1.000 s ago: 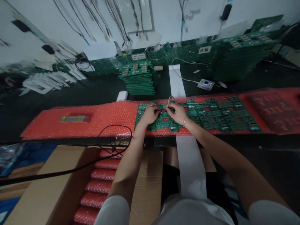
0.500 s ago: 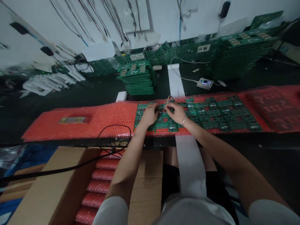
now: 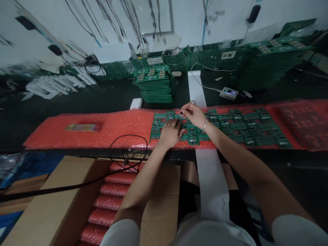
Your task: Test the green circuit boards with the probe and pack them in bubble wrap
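A green circuit board panel (image 3: 164,121) lies on red bubble wrap (image 3: 118,127) at the bench's front. My left hand (image 3: 171,132) rests flat on the panel's near half, fingers spread, a ring on one finger. My right hand (image 3: 194,114) pinches a thin probe wire (image 3: 189,104) at the panel's far edge, a bracelet at the wrist. The wire runs right over further boards (image 3: 246,124) toward a small meter (image 3: 229,93) with a lit screen.
A stack of green boards (image 3: 156,85) stands behind the panel, a taller stack (image 3: 269,59) at the far right. A white paper strip (image 3: 210,177) runs down to my lap. An open cardboard box (image 3: 64,201) with red-wrapped rolls sits below left, a black cable (image 3: 123,150) looped above it.
My right hand has lifted with the wire toward the panel's far edge. My left hand has slid nearer and flattened on the panel.
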`<state>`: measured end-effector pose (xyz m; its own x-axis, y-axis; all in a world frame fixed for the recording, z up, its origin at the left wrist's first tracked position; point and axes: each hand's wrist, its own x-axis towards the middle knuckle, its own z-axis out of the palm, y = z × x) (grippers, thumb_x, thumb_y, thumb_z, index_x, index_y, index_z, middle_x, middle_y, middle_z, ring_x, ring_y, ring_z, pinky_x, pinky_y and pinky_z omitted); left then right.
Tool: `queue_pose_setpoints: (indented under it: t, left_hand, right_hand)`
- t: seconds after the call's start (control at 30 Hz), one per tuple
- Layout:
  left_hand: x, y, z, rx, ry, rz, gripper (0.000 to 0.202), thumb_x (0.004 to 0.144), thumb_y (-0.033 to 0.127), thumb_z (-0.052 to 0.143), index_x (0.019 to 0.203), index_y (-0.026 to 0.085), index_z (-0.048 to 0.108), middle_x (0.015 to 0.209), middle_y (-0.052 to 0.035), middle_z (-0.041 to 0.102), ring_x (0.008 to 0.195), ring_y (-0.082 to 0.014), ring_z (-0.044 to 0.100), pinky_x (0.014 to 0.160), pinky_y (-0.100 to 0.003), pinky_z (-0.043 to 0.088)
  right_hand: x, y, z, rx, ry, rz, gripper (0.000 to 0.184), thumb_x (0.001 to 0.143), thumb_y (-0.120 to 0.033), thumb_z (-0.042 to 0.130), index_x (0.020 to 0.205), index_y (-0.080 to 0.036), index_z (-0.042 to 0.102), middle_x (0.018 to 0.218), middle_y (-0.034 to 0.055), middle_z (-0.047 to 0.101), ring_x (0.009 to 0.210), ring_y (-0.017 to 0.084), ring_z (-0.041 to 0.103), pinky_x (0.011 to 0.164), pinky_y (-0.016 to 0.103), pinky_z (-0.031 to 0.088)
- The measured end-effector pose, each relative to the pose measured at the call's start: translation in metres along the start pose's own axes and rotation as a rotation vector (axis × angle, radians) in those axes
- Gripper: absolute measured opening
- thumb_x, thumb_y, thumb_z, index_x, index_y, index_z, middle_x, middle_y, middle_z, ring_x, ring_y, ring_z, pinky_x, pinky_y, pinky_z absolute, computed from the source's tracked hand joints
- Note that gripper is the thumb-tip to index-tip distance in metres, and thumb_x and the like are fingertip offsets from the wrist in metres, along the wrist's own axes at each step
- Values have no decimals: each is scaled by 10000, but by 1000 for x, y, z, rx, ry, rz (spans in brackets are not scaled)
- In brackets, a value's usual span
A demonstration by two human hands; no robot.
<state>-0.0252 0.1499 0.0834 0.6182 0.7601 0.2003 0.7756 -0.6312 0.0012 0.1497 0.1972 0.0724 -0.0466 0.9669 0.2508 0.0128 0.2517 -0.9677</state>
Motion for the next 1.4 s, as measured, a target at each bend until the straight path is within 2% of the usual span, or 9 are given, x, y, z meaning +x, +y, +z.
queue_pose_setpoints:
  t: [0.1, 0.17, 0.3, 0.4, 0.53, 0.77, 1.03, 1.23, 1.4]
  left_hand:
    - [-1, 5, -2, 16, -2, -19, 578, 1003, 508, 403, 1250, 36, 628, 1332, -230, 600, 1300, -344, 521, 1122, -477, 386]
    - [-6, 6, -4, -4, 5, -32, 604, 1006, 530, 377, 1300, 52, 601, 1385, -212, 571, 1357, -338, 471, 1146, -481, 358]
    - [-27, 5, -7, 2, 19, -98, 621, 1012, 526, 352, 1424, 87, 502, 1504, -184, 462, 1455, -337, 337, 1196, -514, 276]
    - [-44, 7, -7, 41, -6, -179, 656, 1000, 547, 368, 1444, 79, 483, 1538, -210, 399, 1462, -383, 307, 1190, -558, 264]
    - [-56, 11, -5, 48, -33, -187, 677, 987, 566, 389, 1463, 90, 461, 1568, -201, 348, 1472, -384, 284, 1194, -548, 267]
    - [-58, 11, -6, 24, -47, -184, 696, 986, 578, 374, 1479, 91, 437, 1578, -194, 331, 1483, -383, 254, 1202, -554, 249]
    - [-59, 7, -2, -25, -16, -162, 683, 987, 558, 397, 1474, 81, 432, 1576, -211, 322, 1494, -376, 230, 1201, -572, 251]
    - [-61, 16, -10, -160, 99, -129, 535, 992, 446, 459, 1385, 86, 504, 1498, -207, 455, 1444, -351, 349, 1171, -556, 309]
    - [-66, 40, -24, -383, 191, -50, 249, 1001, 289, 469, 1108, 153, 648, 1159, -122, 675, 1104, -263, 599, 932, -429, 504]
  right_hand:
    - [22, 6, 9, 100, -47, 24, 242, 801, -390, 726, 903, -209, 601, 911, 27, 683, 775, 158, 696, 759, 325, 592]
    - [35, 9, 16, 60, -65, 55, 154, 823, -314, 696, 876, -201, 606, 899, 30, 678, 757, 154, 689, 753, 334, 594]
    - [53, 12, 31, -277, -79, -6, 35, 864, -226, 619, 860, -191, 619, 781, 25, 657, 712, 167, 654, 727, 347, 559]
    - [59, 14, 39, -565, -116, -139, 61, 870, -232, 617, 831, -186, 623, 789, 37, 657, 740, 180, 621, 757, 343, 510]
    - [60, 17, 45, -747, -171, -219, 97, 886, -251, 588, 827, -179, 614, 808, 48, 642, 757, 190, 584, 758, 329, 466]
    - [60, 16, 49, -805, -233, -303, 78, 882, -216, 569, 839, -177, 620, 868, 58, 644, 830, 198, 582, 798, 311, 444]
    - [63, 14, 52, -838, -287, -280, 85, 890, -204, 564, 847, -169, 628, 857, 65, 649, 828, 204, 587, 790, 311, 431]
    - [65, 15, 53, -818, -284, -280, 80, 873, -198, 574, 811, -172, 616, 823, 52, 638, 794, 194, 574, 764, 300, 424]
    - [66, 17, 51, -798, -285, -292, 89, 865, -197, 587, 780, -176, 604, 798, 39, 627, 752, 179, 560, 724, 287, 409]
